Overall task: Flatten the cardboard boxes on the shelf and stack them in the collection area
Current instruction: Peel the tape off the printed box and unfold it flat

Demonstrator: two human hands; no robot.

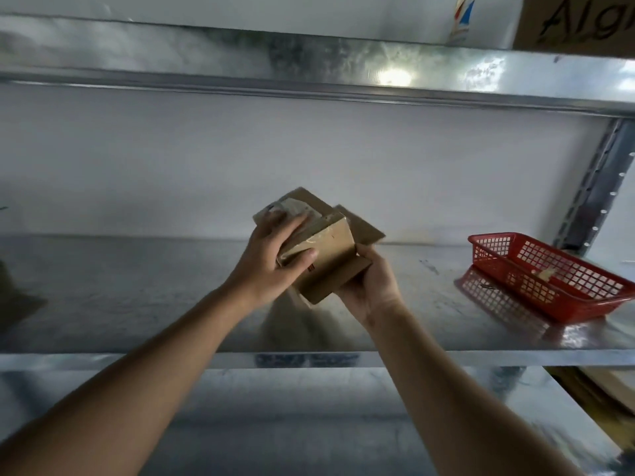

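A small brown cardboard box (330, 250) with clear tape on it and its flaps open is held up above the metal shelf (137, 297), in the middle of the view. My left hand (271, 259) grips its taped left side, fingers over the top and thumb on the near face. My right hand (372, 286) holds it from below at the right, fingers curled under a flap. The box is tilted and partly folded.
A red plastic mesh basket (546, 273) with a small scrap inside sits on the shelf at the right. A brown carton (580, 22) stands on the upper shelf, top right. Flat cardboard (608, 386) lies on the lower level at right. A shelf upright (591, 187) rises at the right.
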